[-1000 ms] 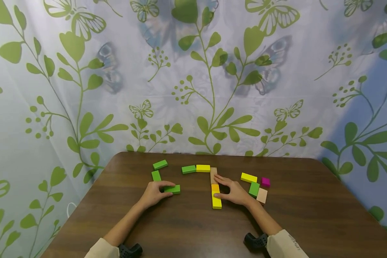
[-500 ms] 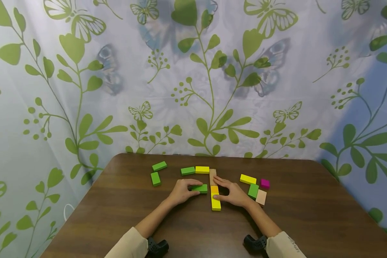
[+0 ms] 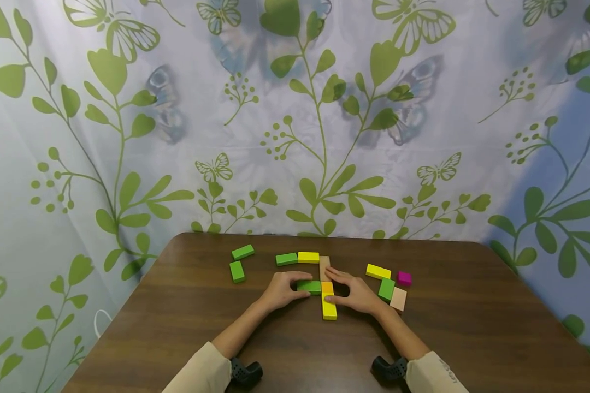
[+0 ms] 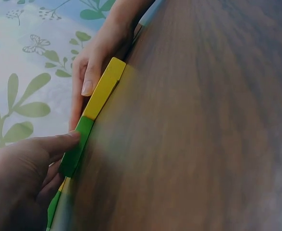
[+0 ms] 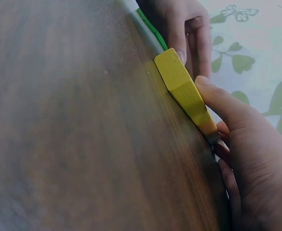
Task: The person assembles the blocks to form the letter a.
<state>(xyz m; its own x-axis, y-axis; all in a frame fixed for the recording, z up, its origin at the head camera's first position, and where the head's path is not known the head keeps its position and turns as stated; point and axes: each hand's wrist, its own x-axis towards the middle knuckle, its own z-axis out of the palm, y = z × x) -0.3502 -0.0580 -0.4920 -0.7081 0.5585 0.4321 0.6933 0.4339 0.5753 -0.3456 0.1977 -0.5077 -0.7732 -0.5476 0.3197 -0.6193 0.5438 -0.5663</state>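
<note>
My left hand (image 3: 278,292) pinches a green block (image 3: 310,287) between thumb and fingers, its right end at a yellow block (image 3: 330,310). In the left wrist view the held green block (image 4: 77,151) meets the yellow block (image 4: 102,94) end on. The thumb of my right hand (image 3: 360,295) rests on the yellow block, and its extended fingers touch a tan wooden block (image 3: 324,264) just behind. In the right wrist view the right thumb lies along the edge of the yellow block (image 5: 184,84); the other fingers are partly hidden.
Behind the left hand, a green block (image 3: 286,259) and a yellow block (image 3: 308,257) run up to the tan block. Two green blocks (image 3: 237,271) lie farther left. At right lie a yellow block (image 3: 378,272), a green block (image 3: 386,290), a magenta block (image 3: 404,279) and a tan block (image 3: 398,299).
My left hand has slid the green block rightward from beside the left green blocks up to the yellow block. My right hand has stayed in place.
</note>
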